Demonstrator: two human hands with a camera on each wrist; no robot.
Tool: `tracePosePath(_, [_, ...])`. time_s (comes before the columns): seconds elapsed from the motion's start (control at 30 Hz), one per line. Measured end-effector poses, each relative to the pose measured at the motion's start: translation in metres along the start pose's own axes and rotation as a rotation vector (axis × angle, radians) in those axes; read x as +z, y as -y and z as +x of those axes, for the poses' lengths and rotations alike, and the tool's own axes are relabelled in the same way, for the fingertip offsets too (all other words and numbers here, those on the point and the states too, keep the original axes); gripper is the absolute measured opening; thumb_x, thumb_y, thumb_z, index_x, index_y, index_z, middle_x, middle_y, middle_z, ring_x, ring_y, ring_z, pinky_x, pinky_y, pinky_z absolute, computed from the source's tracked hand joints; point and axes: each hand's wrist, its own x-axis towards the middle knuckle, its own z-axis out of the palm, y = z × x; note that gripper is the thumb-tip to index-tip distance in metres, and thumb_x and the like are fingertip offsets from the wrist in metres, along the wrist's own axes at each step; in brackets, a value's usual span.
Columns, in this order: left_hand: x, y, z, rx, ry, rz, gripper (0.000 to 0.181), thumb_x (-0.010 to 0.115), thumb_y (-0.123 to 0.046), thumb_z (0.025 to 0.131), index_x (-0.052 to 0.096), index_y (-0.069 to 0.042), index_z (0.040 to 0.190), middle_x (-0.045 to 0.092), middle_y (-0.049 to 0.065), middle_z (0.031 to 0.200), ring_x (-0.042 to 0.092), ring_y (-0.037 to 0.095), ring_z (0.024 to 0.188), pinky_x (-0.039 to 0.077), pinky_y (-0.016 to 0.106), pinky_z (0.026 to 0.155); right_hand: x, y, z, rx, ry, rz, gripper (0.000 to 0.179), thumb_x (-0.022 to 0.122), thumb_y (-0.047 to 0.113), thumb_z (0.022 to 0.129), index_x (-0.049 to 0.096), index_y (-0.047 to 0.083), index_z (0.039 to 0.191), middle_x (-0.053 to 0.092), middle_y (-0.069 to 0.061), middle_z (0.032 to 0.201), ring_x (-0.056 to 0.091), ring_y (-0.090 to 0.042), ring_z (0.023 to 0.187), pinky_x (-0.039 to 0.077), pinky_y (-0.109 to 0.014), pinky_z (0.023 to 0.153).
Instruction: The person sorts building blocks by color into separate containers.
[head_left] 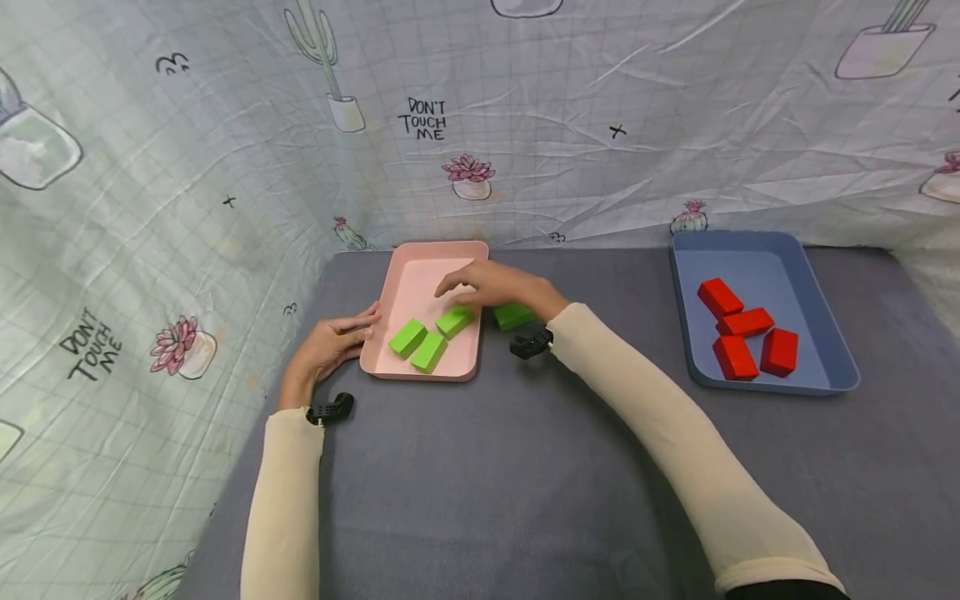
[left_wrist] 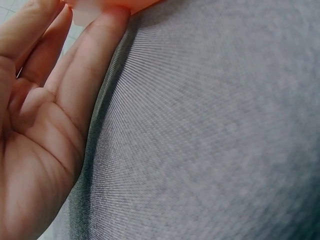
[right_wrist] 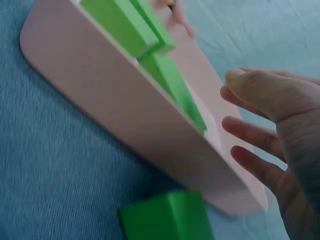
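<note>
My left hand [head_left: 326, 346] is at the left side of a pink tray [head_left: 423, 251], its extended fingertips touching the tray wall. In the left wrist view, the left hand [left_wrist: 45, 115] shows its palm, and a corner of the tray [left_wrist: 90, 11] appears at the top. Over the tray's right rim reaches my right hand [head_left: 491, 283], fingers loosely bent and holding nothing. Three green blocks [head_left: 408, 337] lie inside the tray. Another green block [head_left: 514, 315] lies on the table just outside the right wall, partly under the right wrist; the right wrist view shows this green block [right_wrist: 167, 217] below the hand.
A blue tray [head_left: 817, 325] stands on the right of the grey table [head_left: 480, 483], with several red blocks [head_left: 780, 352] grouped in it. A patterned cloth [head_left: 570, 167] hangs behind the table and along its left side.
</note>
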Motion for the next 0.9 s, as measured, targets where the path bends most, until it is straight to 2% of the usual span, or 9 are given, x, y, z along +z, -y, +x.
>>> tracePosePath(0.13, [-0.001,0.002,-0.001,0.016,0.015,0.007,0.049,0.062,-0.006,0.101,0.048,0.004,0.147,0.031,-0.001,0.164,0.043,0.010,0.142,0.058,0.030,0.090,0.001,-0.010,-0.014,0.020,-0.041,-0.017,0.029,0.060,0.014,0.104,0.067,0.003,0.130,0.068,-0.011,0.130,0.062,-0.027,0.125,0.050,-0.043,0.104])
tracePosePath(0.27, [0.000,0.003,-0.003,0.031,0.033,0.000,0.049,0.061,-0.005,0.101,0.047,0.005,0.147,0.029,0.000,0.165,0.044,0.011,0.142,0.057,0.030,0.091,0.005,-0.016,-0.023,0.010,-0.097,-0.053,0.029,0.059,0.016,0.105,0.068,0.004,0.130,0.069,-0.008,0.129,0.067,-0.026,0.115,0.054,-0.041,0.096])
tracePosePath(0.4, [0.000,0.003,-0.004,0.041,0.037,-0.009,0.048,0.061,-0.003,0.101,0.047,0.005,0.147,0.030,0.001,0.165,0.048,0.008,0.138,0.057,0.030,0.092,0.006,-0.016,-0.029,-0.015,-0.156,-0.051,0.029,0.060,0.016,0.104,0.069,0.004,0.128,0.070,-0.007,0.127,0.068,-0.026,0.111,0.054,-0.043,0.097])
tracePosePath(0.67, [-0.001,0.002,-0.003,0.017,0.018,0.000,0.049,0.059,-0.003,0.102,0.046,0.005,0.147,0.030,-0.001,0.164,0.045,0.010,0.141,0.057,0.030,0.091,0.006,-0.016,-0.046,-0.011,-0.235,-0.002,0.032,0.060,0.014,0.104,0.065,0.004,0.134,0.071,-0.013,0.125,0.069,-0.027,0.110,0.053,-0.051,0.095])
tracePosePath(0.77, [-0.001,0.002,-0.002,0.003,0.012,0.001,0.049,0.058,-0.002,0.102,0.043,0.006,0.148,0.029,-0.001,0.165,0.041,0.013,0.144,0.057,0.029,0.091,0.006,-0.017,-0.055,0.003,-0.257,0.020,0.036,0.060,0.013,0.104,0.061,0.004,0.138,0.071,-0.014,0.125,0.069,-0.026,0.110,0.054,-0.049,0.093])
tracePosePath(0.9, [0.000,0.001,-0.001,-0.008,0.005,-0.003,0.050,0.058,-0.001,0.102,0.042,0.007,0.149,0.027,0.000,0.165,0.039,0.014,0.145,0.057,0.029,0.091,0.008,-0.020,-0.068,0.021,-0.300,0.030,0.035,0.060,0.014,0.104,0.063,0.002,0.136,0.071,-0.013,0.126,0.068,-0.025,0.111,0.054,-0.046,0.094])
